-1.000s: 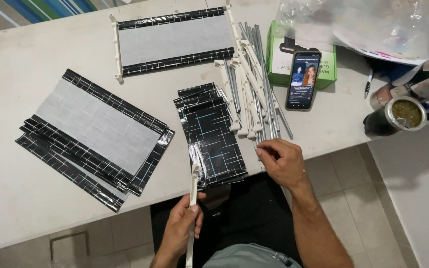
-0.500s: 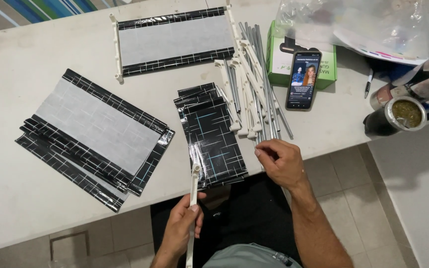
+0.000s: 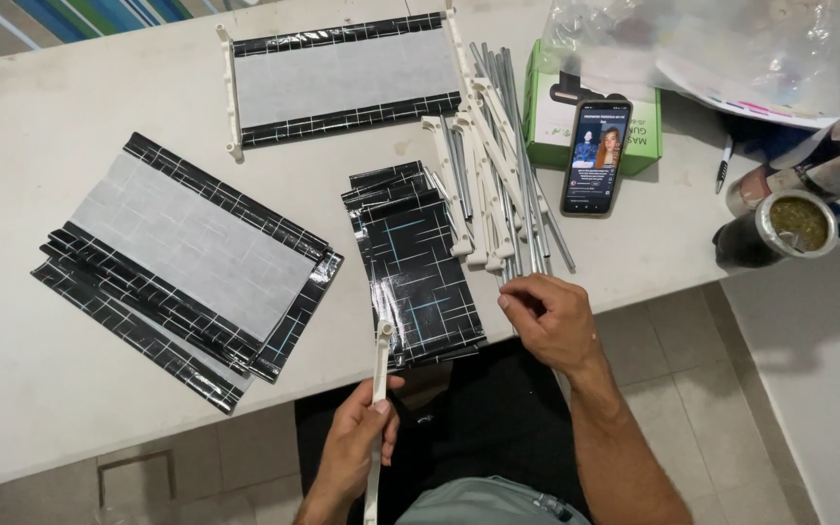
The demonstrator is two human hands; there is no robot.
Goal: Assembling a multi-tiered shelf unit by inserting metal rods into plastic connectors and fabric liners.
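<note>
My left hand (image 3: 357,439) grips a long white plastic bar (image 3: 379,389) held upright off the table's near edge, its top end touching a stack of black patterned fabric sheets (image 3: 415,261). My right hand (image 3: 551,321) rests at the table edge, fingers pinched on the near end of a thin grey metal rod (image 3: 509,275) from the pile of rods and white bars (image 3: 493,175). A larger stack of black-and-grey fabric panels (image 3: 187,261) lies to the left. One assembled panel with white end bars (image 3: 342,78) lies at the far side.
A smartphone (image 3: 596,156) with a lit screen leans on a green box (image 3: 548,117). A clear plastic bag (image 3: 712,44) and a metal cup of green herb (image 3: 785,226) sit at the right. A pen (image 3: 721,167) lies near them. Tiled floor is below.
My right hand has closed its fingertips a little more on the rod end. The left hand and the white bar have barely moved.
</note>
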